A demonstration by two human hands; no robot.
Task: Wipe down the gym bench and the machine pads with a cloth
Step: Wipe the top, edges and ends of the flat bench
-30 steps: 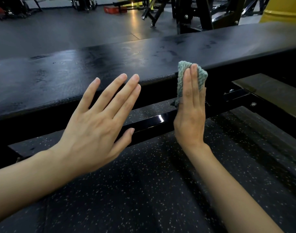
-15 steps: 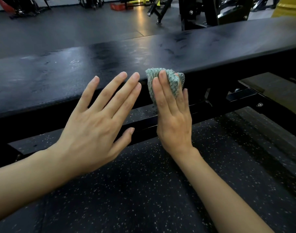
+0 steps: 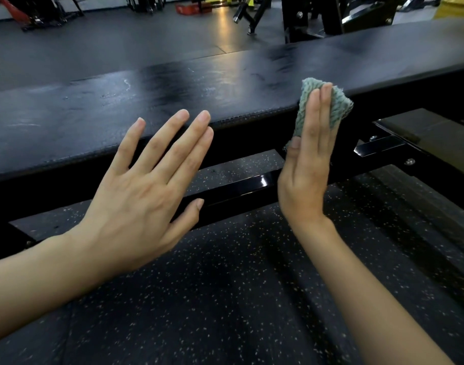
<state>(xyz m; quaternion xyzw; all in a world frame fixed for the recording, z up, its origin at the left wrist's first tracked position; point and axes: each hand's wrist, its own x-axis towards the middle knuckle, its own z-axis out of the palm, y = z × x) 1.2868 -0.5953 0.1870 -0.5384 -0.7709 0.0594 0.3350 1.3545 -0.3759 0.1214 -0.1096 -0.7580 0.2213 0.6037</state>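
The green cloth (image 3: 340,109) was bunched against the front edge of the bench pad (image 3: 173,101), toward its right part, with its top folded over the edge. The right hand (image 3: 304,180) pressed it there with straight fingers held together, not curled, the thumb touching the lower end of the cloth. The left hand (image 3: 144,193) was in front of the same edge, more to the left, fingers straight and spread, holding nothing; if it touched the pad I could not tell. Below the bench pad ran a glossy black frame bar (image 3: 238,185) over the speckled floor (image 3: 225,299).
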